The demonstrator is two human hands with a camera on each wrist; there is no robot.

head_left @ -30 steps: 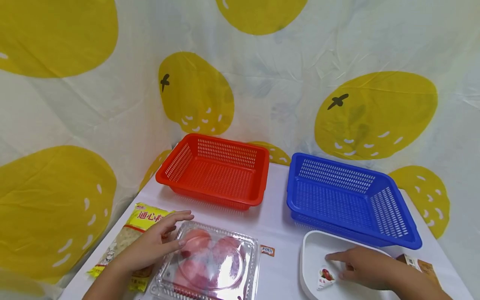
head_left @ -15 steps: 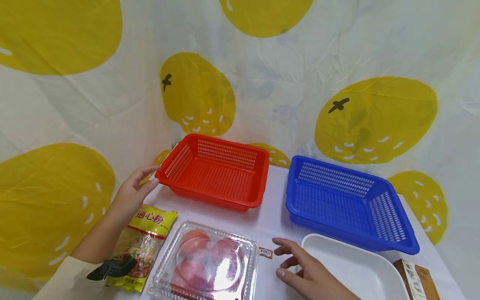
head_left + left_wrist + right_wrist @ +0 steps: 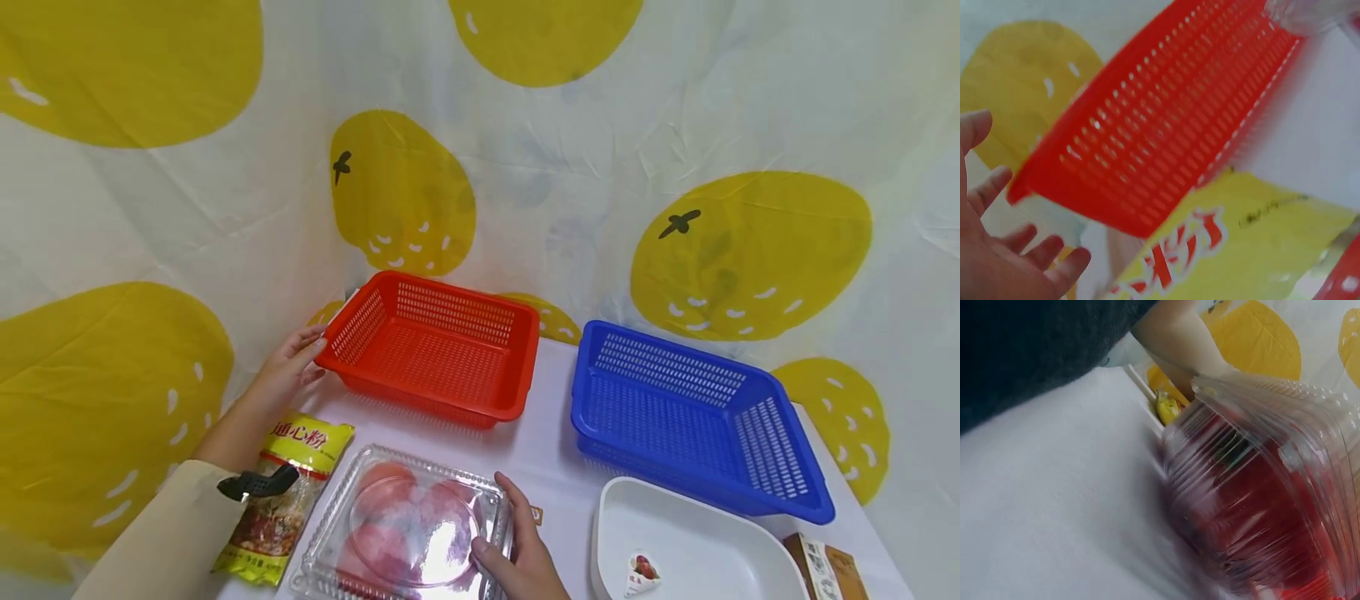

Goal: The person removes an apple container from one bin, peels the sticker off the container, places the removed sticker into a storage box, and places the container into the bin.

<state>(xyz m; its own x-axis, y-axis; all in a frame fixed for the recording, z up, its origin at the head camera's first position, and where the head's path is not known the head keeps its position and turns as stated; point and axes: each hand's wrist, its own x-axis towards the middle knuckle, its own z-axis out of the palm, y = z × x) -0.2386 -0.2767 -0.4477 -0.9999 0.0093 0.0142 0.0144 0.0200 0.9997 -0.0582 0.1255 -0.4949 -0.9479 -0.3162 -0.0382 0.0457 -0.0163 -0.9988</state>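
Observation:
In the head view my left hand [image 3: 288, 362] is at the near left corner of a red plastic basket [image 3: 427, 408], its thumb overlapping the rim. The left wrist view shows its fingers [image 3: 1025, 250] spread beside that corner. My right hand [image 3: 521, 554] touches the right side of a clear plastic clamshell box [image 3: 330, 542], thumb on the lid and a finger straight along the edge. Several round reddish fruits [image 3: 382, 492] show through the lid. A yellow bag of macaroni [image 3: 307, 442] lies under my left forearm. The right wrist view shows the box's ribbed side but not the hand.
A blue basket [image 3: 652, 417] stands at the back right. In front of it is a white tub [image 3: 705, 533] holding a small triangular packet [image 3: 642, 573]. A brown box [image 3: 825, 567] lies at the right, and a small orange wrapper [image 3: 537, 515] beside the clamshell. A patterned curtain [image 3: 555, 192] hangs behind.
My left hand has moved up from the macaroni bag and clamshell to the red basket's corner. My right hand has left the white tub and come left to the clamshell's side.

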